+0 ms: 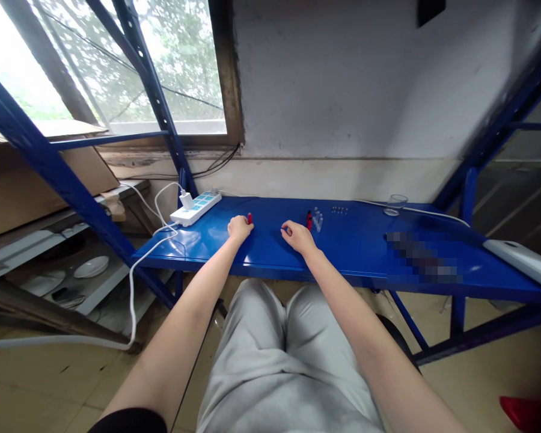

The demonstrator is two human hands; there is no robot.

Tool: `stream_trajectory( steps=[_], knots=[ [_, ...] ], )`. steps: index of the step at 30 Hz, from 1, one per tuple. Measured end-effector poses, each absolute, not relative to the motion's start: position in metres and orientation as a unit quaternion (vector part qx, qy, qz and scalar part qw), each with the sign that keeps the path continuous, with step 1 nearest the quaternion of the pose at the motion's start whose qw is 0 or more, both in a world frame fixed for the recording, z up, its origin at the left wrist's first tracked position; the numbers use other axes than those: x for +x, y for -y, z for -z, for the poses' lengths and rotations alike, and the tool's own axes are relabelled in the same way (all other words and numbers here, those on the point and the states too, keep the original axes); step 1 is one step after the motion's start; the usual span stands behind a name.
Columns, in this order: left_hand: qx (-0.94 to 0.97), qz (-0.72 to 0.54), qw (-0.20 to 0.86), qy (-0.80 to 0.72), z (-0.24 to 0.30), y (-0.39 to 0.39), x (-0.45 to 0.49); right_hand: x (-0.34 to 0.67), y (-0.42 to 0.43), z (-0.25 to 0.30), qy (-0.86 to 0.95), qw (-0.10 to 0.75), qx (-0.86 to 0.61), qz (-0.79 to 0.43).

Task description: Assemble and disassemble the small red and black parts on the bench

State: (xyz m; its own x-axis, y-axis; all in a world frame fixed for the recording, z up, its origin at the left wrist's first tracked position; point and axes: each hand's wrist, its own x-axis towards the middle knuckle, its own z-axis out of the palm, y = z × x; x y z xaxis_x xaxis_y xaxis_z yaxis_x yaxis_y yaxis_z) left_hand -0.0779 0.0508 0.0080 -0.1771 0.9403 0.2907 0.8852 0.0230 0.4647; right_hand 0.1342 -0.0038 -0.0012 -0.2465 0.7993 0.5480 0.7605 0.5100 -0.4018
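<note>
My left hand (238, 228) rests on the blue metal shelf (365, 252), its fingers curled round a small red-tipped item (249, 218) that sticks up beside them. My right hand (297, 236) lies a little to the right, fingers pinched on a small blue piece (283, 228) too small to name. Just right of that hand stands a red and black object (309, 219), then a cluster of small clear vials (318, 220) and a row of tiny dark parts (339, 210).
A white power strip (196, 208) with a plugged charger and white cable lies at the shelf's left rear. A clear glass (395, 204) stands at the back right, a white object (523, 262) at the right edge. Blue rack posts flank the shelf; dishes sit low left.
</note>
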Motion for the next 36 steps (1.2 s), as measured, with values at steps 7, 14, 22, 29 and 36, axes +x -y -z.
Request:
stream_trajectory(
  steps=[7, 14, 22, 29, 36],
  knots=[
    [0.636, -0.272, 0.054, -0.72, -0.009, -0.052, -0.078, 0.134, 0.004, 0.002, 0.788, 0.368, -0.494, -0.027],
    [0.623, -0.316, 0.076, -0.712, -0.008, -0.039, -0.084, 0.135, 0.005, 0.001, 0.783, 0.379, -0.493, -0.025],
    [0.639, -0.46, 0.036, -0.616, -0.016, -0.013, -0.086, 0.135, 0.014, -0.009, 0.762, 0.445, -0.47, 0.015],
    [0.753, -0.475, 0.007, -0.455, -0.022, 0.012, -0.047, 0.172, 0.022, -0.019, 0.709, 0.516, -0.471, 0.097],
    [0.866, -0.368, 0.004, -0.339, -0.018, 0.018, 0.019, 0.226, 0.023, -0.007, 0.606, 0.567, -0.539, 0.146]
  ],
)
